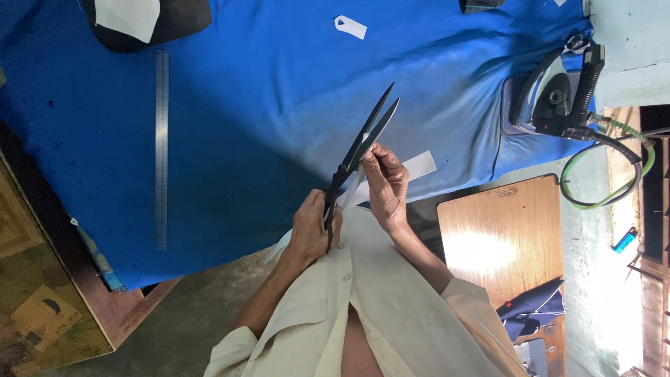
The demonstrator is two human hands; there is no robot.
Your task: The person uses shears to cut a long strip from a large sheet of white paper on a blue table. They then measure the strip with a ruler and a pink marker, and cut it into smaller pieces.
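Scissors (363,143), one long black pair, sit in our left hand (312,234), whose fingers are curled tight through the handles just above our cream shirt front. The two blades stand slightly apart and point up and to the right over the blue cloth (265,105) that covers the worktable. Our right hand (386,185) pinches one white strip (417,166) between thumb and fingers, holding it against the blades near the pivot; the strip's free end juts out to the right past the knuckles. We count one steel ruler (162,150) lying lengthwise on the cloth, well apart to the left, and one small white tag (350,26) near the top edge. One dark pad with a white piece on it (146,21) rests at the upper left corner. One electric iron (558,94) stands at the right end of the cloth, its green and black cord (614,174) looping down beside a wooden board (499,234). The right hand hides where strip and blades meet.
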